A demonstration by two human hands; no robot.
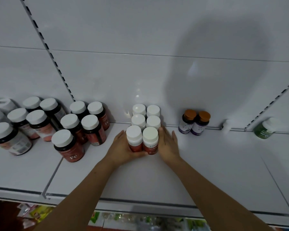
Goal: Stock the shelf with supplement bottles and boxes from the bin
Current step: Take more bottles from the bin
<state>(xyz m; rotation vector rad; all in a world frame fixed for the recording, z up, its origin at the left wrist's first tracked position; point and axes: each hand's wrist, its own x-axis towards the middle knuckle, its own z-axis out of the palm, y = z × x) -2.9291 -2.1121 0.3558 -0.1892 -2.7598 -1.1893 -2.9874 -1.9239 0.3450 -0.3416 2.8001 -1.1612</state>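
The left hand (123, 150) curls around the front left red bottle (134, 139); the right hand (168, 144) lies flat against the front right red bottle (150, 140). Uneven pressure could tip this front pair into the 4 white-capped bottles (146, 116) touching behind them. The block stands mid-shelf (157, 180), between both hands.

I'm seeing six white-capped red-labelled plastic bottles (143, 129), dark jars with white lids and red labels (68, 145), two purple-labelled bottles wearing orange caps (194, 122), all sitting on the plain white metal shelf (207, 172).
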